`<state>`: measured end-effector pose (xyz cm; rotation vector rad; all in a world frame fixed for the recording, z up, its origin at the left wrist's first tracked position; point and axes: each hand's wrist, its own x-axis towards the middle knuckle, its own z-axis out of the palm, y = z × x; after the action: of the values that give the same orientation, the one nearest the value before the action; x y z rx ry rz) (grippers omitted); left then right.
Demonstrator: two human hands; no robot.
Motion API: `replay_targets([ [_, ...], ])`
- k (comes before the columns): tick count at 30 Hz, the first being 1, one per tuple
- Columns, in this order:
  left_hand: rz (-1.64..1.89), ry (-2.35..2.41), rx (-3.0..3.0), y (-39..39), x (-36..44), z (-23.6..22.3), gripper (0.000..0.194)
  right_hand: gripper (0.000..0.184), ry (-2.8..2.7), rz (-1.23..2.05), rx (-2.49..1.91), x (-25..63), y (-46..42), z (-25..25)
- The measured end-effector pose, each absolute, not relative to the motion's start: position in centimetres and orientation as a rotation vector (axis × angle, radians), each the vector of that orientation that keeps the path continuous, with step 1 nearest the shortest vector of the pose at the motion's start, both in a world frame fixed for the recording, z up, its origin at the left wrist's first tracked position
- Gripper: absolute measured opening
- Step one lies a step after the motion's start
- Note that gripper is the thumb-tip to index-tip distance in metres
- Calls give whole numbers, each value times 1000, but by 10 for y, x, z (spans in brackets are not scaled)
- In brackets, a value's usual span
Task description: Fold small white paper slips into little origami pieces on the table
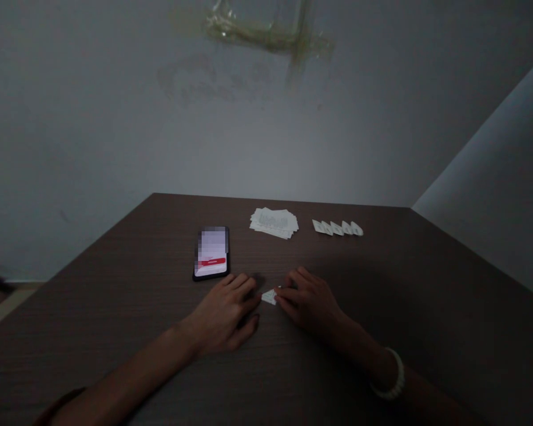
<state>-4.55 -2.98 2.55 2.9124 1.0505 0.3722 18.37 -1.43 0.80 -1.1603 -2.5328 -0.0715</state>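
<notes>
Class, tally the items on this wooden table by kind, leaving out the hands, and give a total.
Phone: 1
Stack of papers: 1
Small paper slips: 6
Total: 8

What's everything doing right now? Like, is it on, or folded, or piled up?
Phone: flat on the table, screen lit.
Paper pile: loose, fanned out.
Paper row: five pieces, overlapping in a line.
Small paper: folded, lying between the hands.
Left hand: resting on the table, fingers beside the paper.
Right hand: resting on the table, fingertips at the paper.
Bracelet: on the right wrist.
</notes>
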Motion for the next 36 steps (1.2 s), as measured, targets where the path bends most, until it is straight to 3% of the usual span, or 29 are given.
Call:
replay_targets([
  [30, 411, 1059, 2874, -31, -45, 23, 21, 13, -2467, 29, -1234, 186, -11, 11],
  [36, 518, 1070, 2827, -28, -48, 19, 22, 22, -2453, 110, -1169, 187, -6, 9],
])
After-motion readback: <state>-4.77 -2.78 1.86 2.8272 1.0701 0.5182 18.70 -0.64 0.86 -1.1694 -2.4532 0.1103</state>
